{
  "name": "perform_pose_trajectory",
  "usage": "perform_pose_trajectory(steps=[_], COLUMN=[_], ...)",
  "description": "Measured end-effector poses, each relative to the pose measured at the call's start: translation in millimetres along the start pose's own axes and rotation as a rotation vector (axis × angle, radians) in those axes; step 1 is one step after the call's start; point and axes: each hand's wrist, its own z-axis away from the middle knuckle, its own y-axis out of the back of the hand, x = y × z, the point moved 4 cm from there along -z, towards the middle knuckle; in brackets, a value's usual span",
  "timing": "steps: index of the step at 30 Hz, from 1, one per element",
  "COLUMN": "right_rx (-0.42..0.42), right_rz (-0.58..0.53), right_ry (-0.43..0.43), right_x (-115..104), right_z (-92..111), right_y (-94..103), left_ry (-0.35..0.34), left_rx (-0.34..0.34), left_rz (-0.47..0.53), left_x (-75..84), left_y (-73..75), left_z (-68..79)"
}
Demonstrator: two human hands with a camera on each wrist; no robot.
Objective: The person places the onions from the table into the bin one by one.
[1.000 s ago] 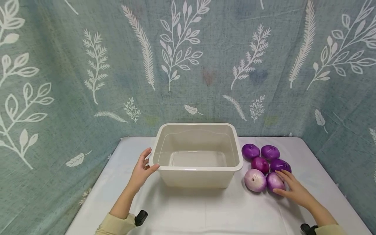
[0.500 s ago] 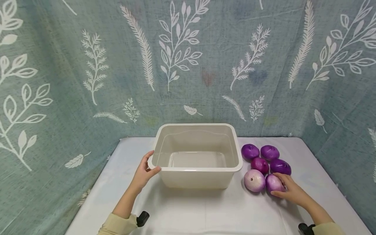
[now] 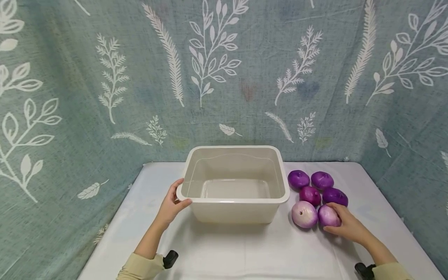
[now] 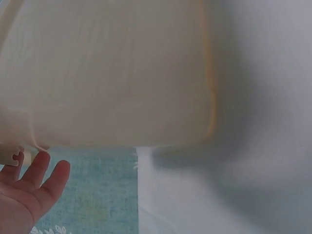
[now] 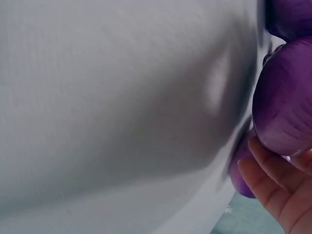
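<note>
A cream plastic basin (image 3: 238,212) stands on the white table, with nothing in it. My left hand (image 3: 170,206) holds its near-left corner, thumb on the front rim and fingers along the left side. The left wrist view shows those fingers (image 4: 51,187) beside the basin wall (image 4: 107,83). To the right, my right hand (image 3: 350,225) grips a light purple onion (image 3: 328,216), thumb at the near side and fingers over the far side. In the right wrist view the fingers (image 5: 273,180) touch the underside of that onion (image 5: 287,97). The onion still rests in its group.
A pale purple onion (image 3: 304,214) sits just left of the gripped one. Behind lie several darker onions, among them a magenta one (image 3: 310,196) and a deep purple one (image 3: 335,196). A green leaf-patterned cloth (image 3: 245,77) hangs behind the table (image 3: 227,252).
My right hand has moved slightly left and closed its thumb and fingers around the light purple onion. The left hand has shifted a little along the basin's corner. The basin stays in place.
</note>
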Motion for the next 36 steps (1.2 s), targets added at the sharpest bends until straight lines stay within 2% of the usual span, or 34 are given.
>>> perform_pose_trajectory(steps=[5, 18, 28, 36], right_rx=[0.018, -0.017, -0.071, -0.098], right_rz=[-0.001, 0.004, 0.004, 0.002], right_ry=[0.035, 0.053, 0.025, 0.076], right_x=[-6, -22, -39, -59], right_z=[-1, -15, -31, -49], right_y=[11.3, 41.4, 65.1, 83.9], left_ry=[-0.007, -0.026, -0.004, -0.017], left_rx=[0.001, -0.026, -0.052, -0.067], left_rz=[0.01, -0.001, -0.075, -0.183], left_x=[-1.1, -2.6, -2.0, 0.5], left_y=[-0.3, 4.3, 7.4, 14.0], left_z=[-0.2, -1.3, -4.9, -3.8])
